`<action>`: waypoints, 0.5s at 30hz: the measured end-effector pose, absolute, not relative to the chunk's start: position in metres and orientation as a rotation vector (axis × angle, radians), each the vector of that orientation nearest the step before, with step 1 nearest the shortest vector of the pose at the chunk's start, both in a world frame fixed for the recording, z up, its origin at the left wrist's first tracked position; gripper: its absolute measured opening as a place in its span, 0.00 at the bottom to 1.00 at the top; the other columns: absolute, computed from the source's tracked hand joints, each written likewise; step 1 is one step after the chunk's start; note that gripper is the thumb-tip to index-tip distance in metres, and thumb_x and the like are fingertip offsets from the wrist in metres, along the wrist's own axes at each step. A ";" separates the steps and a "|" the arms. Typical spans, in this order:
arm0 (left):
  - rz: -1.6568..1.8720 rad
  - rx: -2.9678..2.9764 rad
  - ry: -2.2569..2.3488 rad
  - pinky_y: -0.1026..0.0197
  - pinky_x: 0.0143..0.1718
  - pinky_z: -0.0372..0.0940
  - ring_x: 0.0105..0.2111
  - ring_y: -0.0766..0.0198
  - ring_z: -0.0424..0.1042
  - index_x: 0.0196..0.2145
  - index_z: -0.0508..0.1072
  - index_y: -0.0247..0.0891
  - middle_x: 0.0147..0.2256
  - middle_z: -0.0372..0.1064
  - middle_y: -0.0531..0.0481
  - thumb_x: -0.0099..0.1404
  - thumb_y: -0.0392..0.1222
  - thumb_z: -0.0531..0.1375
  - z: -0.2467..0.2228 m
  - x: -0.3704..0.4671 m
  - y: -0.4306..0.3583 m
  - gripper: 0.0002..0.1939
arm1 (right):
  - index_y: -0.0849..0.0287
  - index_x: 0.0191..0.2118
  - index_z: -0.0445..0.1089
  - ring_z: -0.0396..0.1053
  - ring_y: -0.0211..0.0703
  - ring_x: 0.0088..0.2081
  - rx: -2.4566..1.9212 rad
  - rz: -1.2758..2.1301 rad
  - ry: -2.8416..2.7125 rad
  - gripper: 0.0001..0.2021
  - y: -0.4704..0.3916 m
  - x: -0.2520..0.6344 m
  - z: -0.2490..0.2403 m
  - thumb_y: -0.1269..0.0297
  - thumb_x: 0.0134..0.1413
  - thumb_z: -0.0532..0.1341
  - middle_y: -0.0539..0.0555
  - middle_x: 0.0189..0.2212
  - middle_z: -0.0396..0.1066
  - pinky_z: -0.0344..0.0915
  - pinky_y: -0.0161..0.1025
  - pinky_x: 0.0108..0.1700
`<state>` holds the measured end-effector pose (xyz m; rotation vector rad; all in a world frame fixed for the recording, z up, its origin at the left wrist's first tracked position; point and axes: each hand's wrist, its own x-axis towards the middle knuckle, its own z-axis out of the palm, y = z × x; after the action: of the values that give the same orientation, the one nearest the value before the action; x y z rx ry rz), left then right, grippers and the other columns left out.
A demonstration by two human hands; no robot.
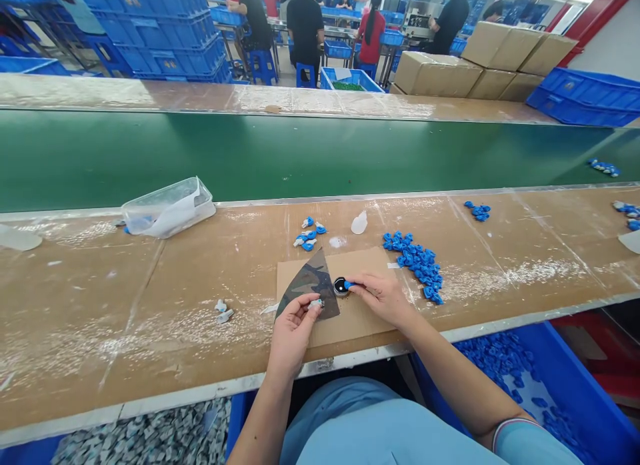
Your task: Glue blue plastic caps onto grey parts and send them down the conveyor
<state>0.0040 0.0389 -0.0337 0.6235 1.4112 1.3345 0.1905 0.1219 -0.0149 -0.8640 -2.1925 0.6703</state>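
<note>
A small whitish-grey part (316, 304) is pinched between the thumb and fingers of my left hand (295, 323), over a dark curved sheet (306, 275). My right hand (381, 297) grips a small blue part (349, 285) at the rim of a small round tin (341, 288) with dark contents. Both the sheet and the tin rest on a flat cardboard piece (350, 326). A pile of blue parts (419, 263) lies to the right of the cardboard. Several blue and white pieces (307, 237) sit behind the sheet.
A clear plastic tray (169, 211) stands at the left, and two grey-white pieces (223, 311) lie nearer. Beyond the worktable runs a green belt (300, 155). Blue bins of parts (575, 365) are below the front edge. People, crates and cardboard boxes (440, 75) are farther back.
</note>
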 end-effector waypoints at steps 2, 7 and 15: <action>1.340 0.637 1.409 0.58 0.44 0.67 0.36 0.63 0.73 0.35 0.77 0.37 0.33 0.75 0.48 0.48 0.49 0.68 -0.034 0.004 0.038 0.18 | 0.54 0.45 0.74 0.75 0.43 0.40 -0.879 0.666 -2.191 0.10 0.122 0.191 -0.014 0.65 0.63 0.56 0.54 0.38 0.77 0.72 0.39 0.43; 1.365 0.667 1.406 0.58 0.43 0.67 0.36 0.62 0.73 0.35 0.77 0.38 0.34 0.75 0.48 0.48 0.48 0.68 -0.035 0.004 0.037 0.17 | 0.54 0.44 0.74 0.75 0.43 0.40 -0.905 0.683 -2.197 0.10 0.124 0.192 -0.014 0.65 0.63 0.56 0.54 0.38 0.78 0.71 0.39 0.42; 1.348 0.709 1.388 0.58 0.41 0.69 0.35 0.62 0.74 0.33 0.76 0.37 0.33 0.76 0.47 0.49 0.45 0.68 -0.038 0.010 0.032 0.14 | 0.57 0.42 0.74 0.75 0.43 0.38 -0.971 0.785 -2.116 0.09 0.112 0.195 -0.013 0.64 0.61 0.58 0.55 0.37 0.78 0.72 0.38 0.41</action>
<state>0.0098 0.0323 -0.0380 0.7087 1.3882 1.3477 0.1948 0.1123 -0.0130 -0.9712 -2.1158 0.7855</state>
